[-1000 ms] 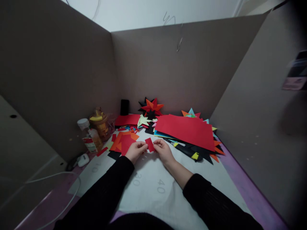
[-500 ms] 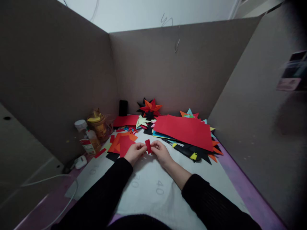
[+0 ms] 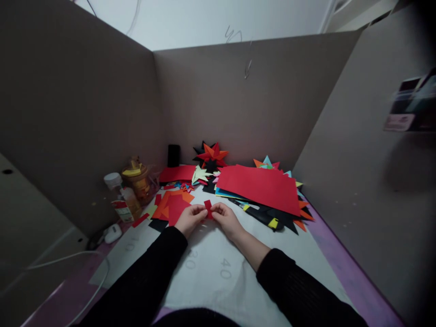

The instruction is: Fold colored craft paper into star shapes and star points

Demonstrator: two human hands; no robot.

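Note:
A small red paper strip point(image 3: 208, 205) is held upright between my two hands, above the white sheet point(image 3: 211, 277). My left hand point(image 3: 192, 218) pinches its left side with thumb and forefinger. From the right, my right hand point(image 3: 225, 218) pinches the same strip, its fingertips nearly touching the left ones. Just left of my hands lie red paper point(image 3: 177, 207) and orange paper point(image 3: 162, 204) pieces. A stack of large red sheets point(image 3: 260, 186) rests beyond my right hand, with a black and yellow cutter point(image 3: 259, 215) in front of it.
Folded paper stars point(image 3: 213, 154) stand by the back panel, near a black phone-like object point(image 3: 173, 156). At the left are a bottle point(image 3: 122, 200), a yellow-lidded jar point(image 3: 136, 179), a white case point(image 3: 112, 233) and a white cable point(image 3: 107, 272). Panels enclose three sides.
My right hand's fingers have come closer to the left ones on the red strip, covering more of its lower part. The whole view has shifted slightly.

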